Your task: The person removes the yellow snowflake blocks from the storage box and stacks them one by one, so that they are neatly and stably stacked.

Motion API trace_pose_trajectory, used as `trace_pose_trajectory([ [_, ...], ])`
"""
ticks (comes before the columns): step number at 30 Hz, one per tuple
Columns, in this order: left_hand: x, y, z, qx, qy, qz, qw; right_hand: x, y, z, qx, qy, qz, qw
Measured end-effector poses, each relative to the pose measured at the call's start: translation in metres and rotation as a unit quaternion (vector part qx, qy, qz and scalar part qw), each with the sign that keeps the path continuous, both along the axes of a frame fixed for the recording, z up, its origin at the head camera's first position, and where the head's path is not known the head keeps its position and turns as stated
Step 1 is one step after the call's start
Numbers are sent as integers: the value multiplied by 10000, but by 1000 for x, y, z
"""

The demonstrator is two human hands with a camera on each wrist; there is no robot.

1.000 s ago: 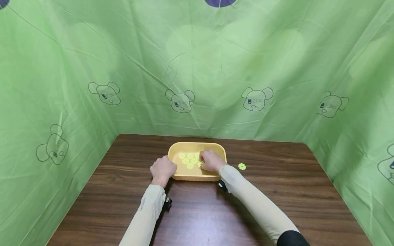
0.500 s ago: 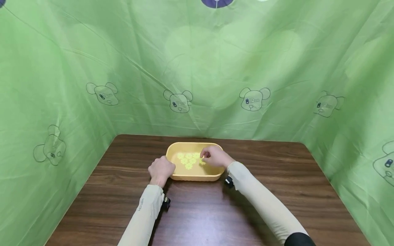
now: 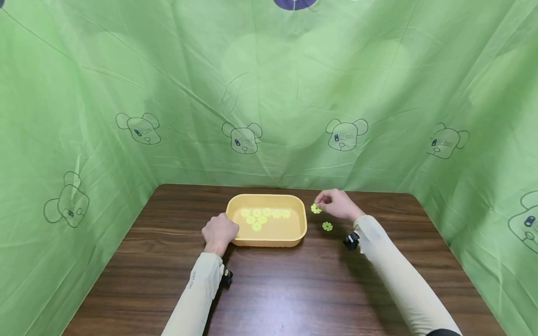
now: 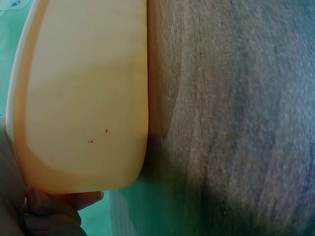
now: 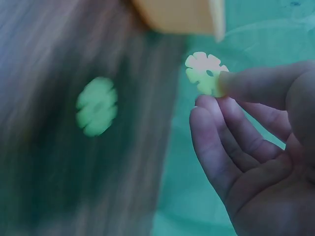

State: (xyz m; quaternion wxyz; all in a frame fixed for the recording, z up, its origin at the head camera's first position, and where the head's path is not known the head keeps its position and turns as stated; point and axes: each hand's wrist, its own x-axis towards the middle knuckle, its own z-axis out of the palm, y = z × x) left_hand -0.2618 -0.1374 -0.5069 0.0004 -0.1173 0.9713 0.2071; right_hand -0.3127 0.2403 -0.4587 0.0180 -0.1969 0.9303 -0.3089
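A yellow plastic tray point(image 3: 273, 234) sits on the table, with several yellow-green flower-shaped discs point(image 3: 257, 219) lying in it. My left hand point(image 3: 220, 234) grips the tray's left end; in the left wrist view its fingers point(image 4: 51, 216) curl at the tray's edge. Right of the tray, my right hand point(image 3: 338, 204) pinches one notched flower-shaped disc point(image 5: 205, 73) between thumb and fingertips, held above the table. A second such disc point(image 3: 327, 226) lies flat on the wood below that hand, blurred in the right wrist view.
The dark wooden table point(image 3: 269, 289) is enclosed at the back and sides by green cloth point(image 3: 294, 84) printed with bear heads. The tray stands near the table's back edge.
My right hand has lifted a flower-shaped disc out of the tray and moved right, past the tray's rim, over the table. The left hand keeps its grip on the tray.
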Motion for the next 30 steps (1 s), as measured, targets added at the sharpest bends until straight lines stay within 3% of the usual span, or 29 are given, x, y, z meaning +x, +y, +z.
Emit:
trace_pose_trajectory([
  [4,0,0,1,-10,10,-12,10000,2,23,-21,62,-426,-224,9988],
  [7,-1,0,2,-21,16,-2,10000,4,32,-32,-202,-898,-379,9950],
  [11,-2,-1,2,-31,24,23,10000,7,36,-39,-477,-1337,-442,9889],
  [15,-1,0,1,-29,17,40,10000,10,37,-43,-406,-1493,-405,9871],
  [19,-1,0,1,-23,1,42,10000,10,38,-49,-186,-1406,-444,9889],
  [26,-1,1,0,-27,11,49,10000,8,39,-59,215,-814,-488,9953],
  [30,-1,0,0,-11,-25,37,10000,9,39,-59,264,-751,-508,9955],
])
